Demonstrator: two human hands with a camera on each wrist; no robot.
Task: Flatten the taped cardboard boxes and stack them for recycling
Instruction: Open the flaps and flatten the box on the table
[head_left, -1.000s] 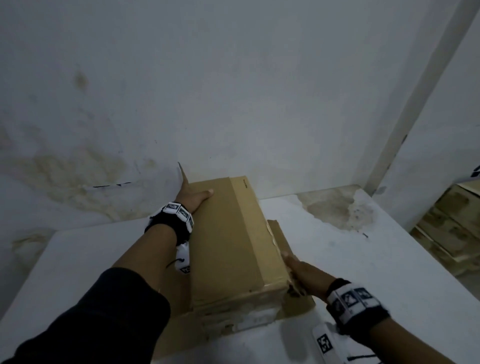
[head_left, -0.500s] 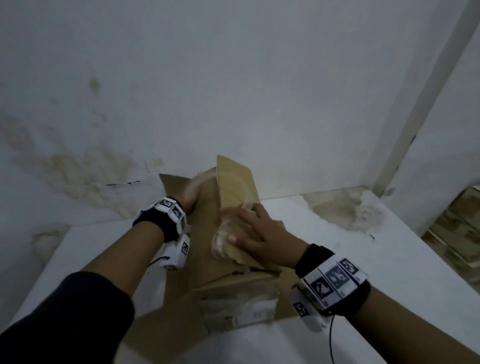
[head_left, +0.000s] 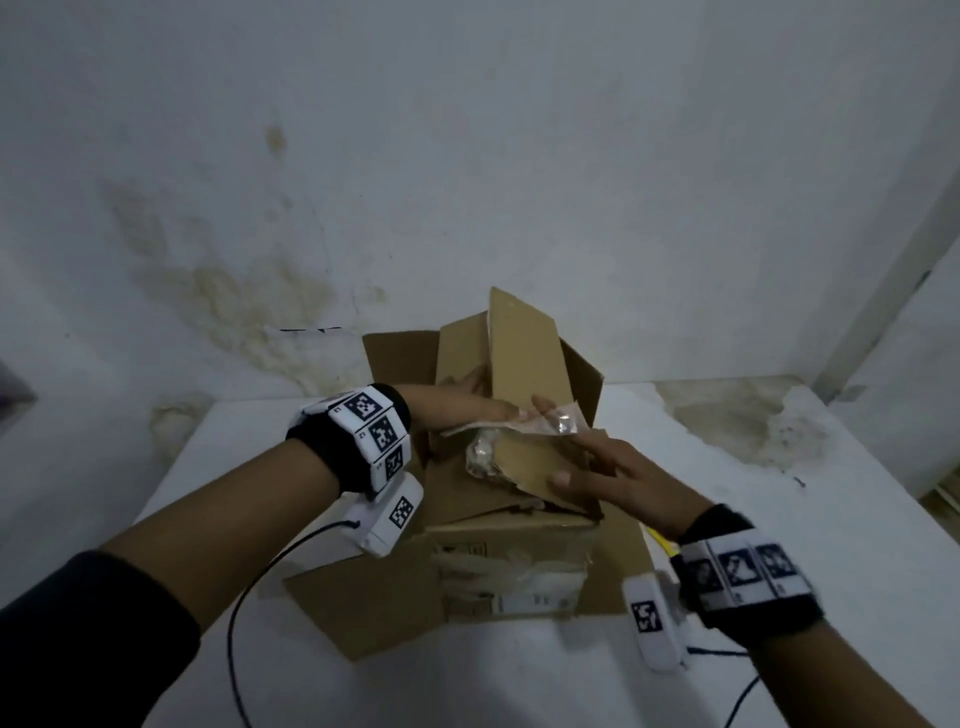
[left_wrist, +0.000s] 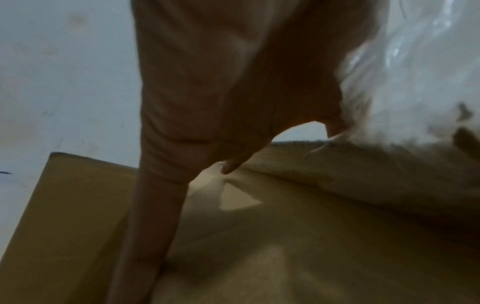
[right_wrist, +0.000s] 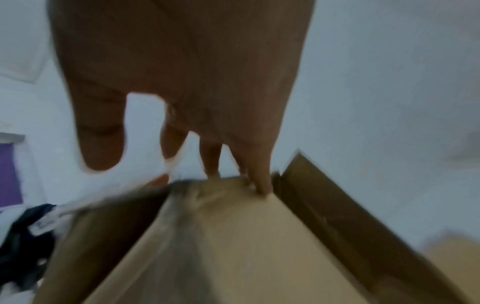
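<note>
While flaps gape, left hand (head_left: 470, 410) pinching crinkled clear tape (head_left: 558, 423), right hand (head_left: 618, 475) flat-fingered on rough brown cardboard box (head_left: 511, 545).

We see a cardboard box (head_left: 511, 566) on a white table (head_left: 779, 519), its top flaps open and standing up. The left hand (head_left: 467, 410) reaches over the box and holds a strip of clear tape (head_left: 540, 423) between its fingertips. The right hand (head_left: 618, 478) rests with spread fingers on one flap (head_left: 535, 462). A flat cardboard sheet (head_left: 363, 603) lies under the box.
</note>
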